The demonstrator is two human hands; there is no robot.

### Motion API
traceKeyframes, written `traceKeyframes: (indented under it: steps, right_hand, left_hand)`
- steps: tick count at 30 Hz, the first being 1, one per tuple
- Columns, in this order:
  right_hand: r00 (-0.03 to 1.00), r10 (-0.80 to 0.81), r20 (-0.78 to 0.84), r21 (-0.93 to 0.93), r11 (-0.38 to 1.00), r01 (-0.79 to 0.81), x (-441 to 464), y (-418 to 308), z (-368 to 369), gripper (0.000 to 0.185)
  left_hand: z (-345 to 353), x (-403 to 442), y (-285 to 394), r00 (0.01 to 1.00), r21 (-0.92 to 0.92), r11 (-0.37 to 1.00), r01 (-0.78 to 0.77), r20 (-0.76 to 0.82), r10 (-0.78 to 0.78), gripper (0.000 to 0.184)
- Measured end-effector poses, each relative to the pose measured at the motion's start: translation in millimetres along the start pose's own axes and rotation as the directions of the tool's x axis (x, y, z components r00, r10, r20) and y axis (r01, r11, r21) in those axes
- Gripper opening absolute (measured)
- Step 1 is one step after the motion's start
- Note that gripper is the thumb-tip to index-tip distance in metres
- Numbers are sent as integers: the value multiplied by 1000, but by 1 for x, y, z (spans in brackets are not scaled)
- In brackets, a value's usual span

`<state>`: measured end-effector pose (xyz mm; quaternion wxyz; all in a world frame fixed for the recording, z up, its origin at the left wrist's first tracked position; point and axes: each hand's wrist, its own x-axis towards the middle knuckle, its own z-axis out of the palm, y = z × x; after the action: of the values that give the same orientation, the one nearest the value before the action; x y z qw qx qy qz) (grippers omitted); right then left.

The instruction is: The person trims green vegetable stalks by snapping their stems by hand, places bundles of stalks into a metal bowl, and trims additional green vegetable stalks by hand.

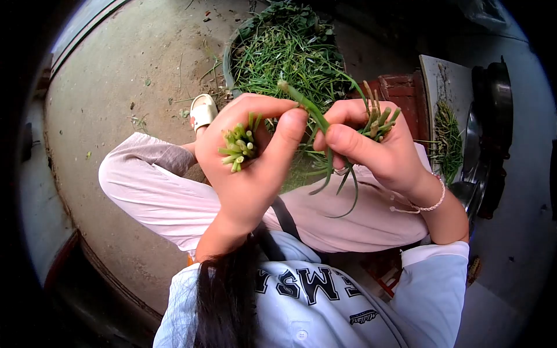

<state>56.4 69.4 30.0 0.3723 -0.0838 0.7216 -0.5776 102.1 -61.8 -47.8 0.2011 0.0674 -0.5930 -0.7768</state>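
Note:
My left hand (249, 153) is closed around a bunch of cut green stems (238, 145), their pale ends facing up. Its thumb and forefinger pinch at the side of a single green stalk (312, 109), near the stalk's pale tip. My right hand (377, 145) grips that stalk lower down between thumb and forefinger, with thin leaves dangling below. More green stems (380, 123), some with brownish ends, stick up out of the right fist. Both hands are close together above my lap, and what lies inside the palms is hidden.
Beyond my hands stands a round tub (230, 64) heaped with loose green leaves and stems. On the right, a pale board (430, 75) carries a pile of greens (447, 139), beside dark and metal pans (493, 116). Scraps of leaf dot the concrete floor (139, 75).

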Motion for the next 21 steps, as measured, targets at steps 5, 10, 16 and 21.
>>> traceKeyframes:
  steps: [5, 10, 16, 21]
  right_hand:
    - [999, 47, 3, 7, 999, -47, -1, -2, 2, 16]
    - [996, 91, 15, 44, 995, -92, -2, -1, 0, 17]
    - [995, 94, 36, 60, 994, -96, -5, -1, -2, 19]
    - [993, 115, -24, 65, 991, -113, -3, 0, -5, 19]
  left_hand:
    - [-3, 5, 6, 976, 260, 946, -195, -46, 214, 3]
    - [-7, 12, 2, 961, 410, 903, -131, -171, 217, 3]
    - [-20, 34, -20, 963, 551, 823, -136, -121, 240, 22]
    - [-4, -2, 0, 996, 30, 1000, 6, 94, -9, 21]
